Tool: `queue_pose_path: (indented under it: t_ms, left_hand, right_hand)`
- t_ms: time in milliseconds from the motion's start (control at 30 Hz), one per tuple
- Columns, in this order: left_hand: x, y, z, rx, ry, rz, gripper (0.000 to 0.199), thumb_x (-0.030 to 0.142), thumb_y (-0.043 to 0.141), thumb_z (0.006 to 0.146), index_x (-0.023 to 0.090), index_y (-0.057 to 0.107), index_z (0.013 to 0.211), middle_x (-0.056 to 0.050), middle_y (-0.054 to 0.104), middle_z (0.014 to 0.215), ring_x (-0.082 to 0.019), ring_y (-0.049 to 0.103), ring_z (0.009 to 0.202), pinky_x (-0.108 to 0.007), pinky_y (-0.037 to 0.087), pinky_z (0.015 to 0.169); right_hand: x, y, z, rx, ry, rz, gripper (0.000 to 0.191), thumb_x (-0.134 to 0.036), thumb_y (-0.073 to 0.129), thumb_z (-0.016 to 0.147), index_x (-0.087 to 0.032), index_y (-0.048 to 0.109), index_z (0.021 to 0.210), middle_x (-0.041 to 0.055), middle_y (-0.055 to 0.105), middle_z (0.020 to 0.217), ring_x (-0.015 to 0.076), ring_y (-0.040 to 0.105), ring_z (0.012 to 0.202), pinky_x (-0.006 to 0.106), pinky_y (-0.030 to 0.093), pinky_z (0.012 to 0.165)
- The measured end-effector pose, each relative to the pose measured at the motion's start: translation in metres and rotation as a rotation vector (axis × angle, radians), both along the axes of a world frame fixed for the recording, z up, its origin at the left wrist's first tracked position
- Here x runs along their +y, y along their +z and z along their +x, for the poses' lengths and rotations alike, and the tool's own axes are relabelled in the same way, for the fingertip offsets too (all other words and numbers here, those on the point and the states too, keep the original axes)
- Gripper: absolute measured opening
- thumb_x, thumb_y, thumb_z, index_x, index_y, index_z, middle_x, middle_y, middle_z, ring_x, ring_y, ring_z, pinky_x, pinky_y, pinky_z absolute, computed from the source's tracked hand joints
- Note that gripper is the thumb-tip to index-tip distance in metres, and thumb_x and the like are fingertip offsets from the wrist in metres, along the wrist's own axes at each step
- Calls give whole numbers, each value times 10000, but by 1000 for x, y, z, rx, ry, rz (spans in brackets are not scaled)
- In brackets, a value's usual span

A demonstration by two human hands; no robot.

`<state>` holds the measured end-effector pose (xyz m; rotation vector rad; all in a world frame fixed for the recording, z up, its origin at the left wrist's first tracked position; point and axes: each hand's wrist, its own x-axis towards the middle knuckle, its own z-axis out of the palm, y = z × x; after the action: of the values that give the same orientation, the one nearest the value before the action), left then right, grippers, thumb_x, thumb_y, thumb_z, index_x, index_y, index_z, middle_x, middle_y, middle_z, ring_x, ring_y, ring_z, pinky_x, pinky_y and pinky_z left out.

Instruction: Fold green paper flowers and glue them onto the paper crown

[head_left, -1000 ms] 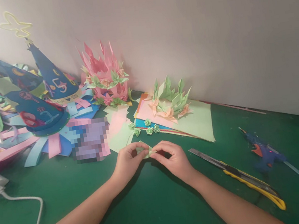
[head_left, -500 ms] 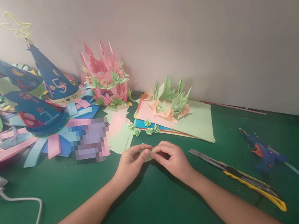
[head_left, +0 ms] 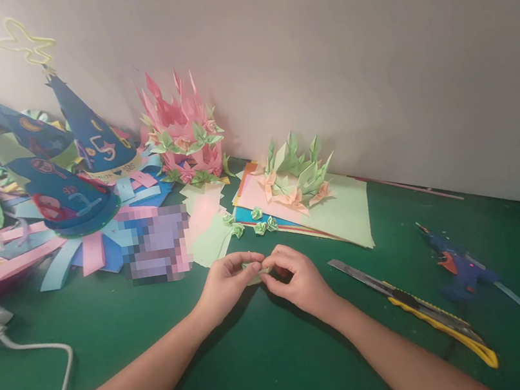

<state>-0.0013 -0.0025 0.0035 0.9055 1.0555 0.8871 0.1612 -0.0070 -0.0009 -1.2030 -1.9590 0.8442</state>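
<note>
A small piece of pale green paper point(head_left: 253, 277) is pinched between my two hands above the green table point(head_left: 270, 363). My left hand point(head_left: 227, 284) grips its left side with thumb and fingers. On the right side, the fingertips of my right hand point(head_left: 296, 274) close on the same piece, and the fingertips of both hands nearly touch. The fingers hide much of the paper. Just beyond my hands lie several small green paper roses point(head_left: 260, 228). Behind them a green paper crown with peach flowers point(head_left: 303, 172) rests on stacked coloured sheets point(head_left: 351, 214).
A yellow box cutter point(head_left: 430, 319) with its blade out lies right of my right hand. Farther right is a blue glue gun point(head_left: 464, 272). Blue cone hats point(head_left: 64, 195) and a pink paper crown point(head_left: 185, 131) stand at the back left. A white cable point(head_left: 69, 354) runs along the left.
My fingers have shifted slightly on the green paper, and it shows at a different angle, a little lower. Everything else stays in place.
</note>
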Motion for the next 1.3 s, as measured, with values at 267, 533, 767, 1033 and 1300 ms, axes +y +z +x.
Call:
queue_pose_path:
  t_ms: [267, 533, 767, 1033, 1300]
  left_hand:
    - [2, -4, -4, 7, 21, 27, 307, 370, 680, 690, 139, 668, 892, -55, 682, 839, -134, 612, 698, -246, 494, 667]
    - [3, -3, -3, -19, 6, 65, 418, 295, 722, 645, 163, 580, 1016, -3, 629, 797, -116, 587, 713, -276, 480, 737]
    - [4, -12, -5, 144, -17, 177, 424, 311, 677, 683, 169, 559, 1065, -41, 595, 928, -137, 555, 769, -266, 459, 691]
    - [4, -6, -5, 193, -24, 204, 400, 275, 673, 670, 151, 567, 1036, -38, 601, 878, -137, 551, 741, -273, 437, 697]
    - [4, -5, -5, 187, -31, 193, 340, 242, 641, 686, 165, 527, 997, -1, 561, 817, -93, 485, 615, -224, 391, 559]
  right_hand:
    - [1, -1, 0, 102, -44, 20, 48, -203, 578, 768, -206, 591, 723, -18, 441, 671, 111, 441, 590, 230, 393, 546]
    - [7, -3, 4, 273, -100, -178, 119, -303, 600, 771, -186, 588, 750, 4, 516, 728, 116, 485, 600, 247, 433, 564]
    - [7, -7, 4, 226, -65, -172, 93, -283, 608, 771, -190, 602, 773, 14, 560, 781, 131, 536, 659, 252, 450, 597]
    - [6, -5, 4, 167, -60, -125, 101, -285, 603, 775, -191, 587, 742, 15, 560, 768, 130, 515, 660, 240, 432, 585]
    - [5, -4, 4, 182, -52, -150, 98, -288, 623, 755, -196, 592, 741, 8, 556, 746, 126, 508, 635, 240, 429, 571]
